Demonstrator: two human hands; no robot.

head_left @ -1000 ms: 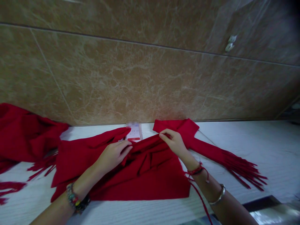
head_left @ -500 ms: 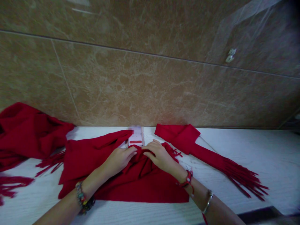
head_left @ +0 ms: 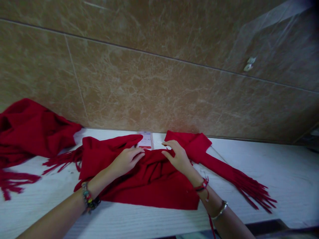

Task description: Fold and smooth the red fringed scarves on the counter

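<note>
Far left of the grip, a red heap [head_left: 37, 132] is leaning against the tiled wall [head_left: 129, 89], its left part running out of view; nearer, loose fringe [head_left: 20, 181] is getting cut off too. Just beside the left hand [head_left: 124, 162], a red scarf [head_left: 159, 189] is lying rumpled, its fringed end pointing left, its middle spreading under both hands. Left fingertips are resting on its upper folds; can't tell whether they're pinching. Between the hands, just beyond them, a phone [head_left: 145, 142] is showing its lit screen, scarf covering its left and lower edges, text too small to read. Right hand [head_left: 179, 157] is hovering at the scarf's far edge, thumb and finger parted, not clenching. Right of it, a folded scarf [head_left: 191, 146] is hiding partly behind that hand, fringe trailing right; white tabletop [head_left: 286, 166] is stretching beyond, wall bounding it behind.
</note>
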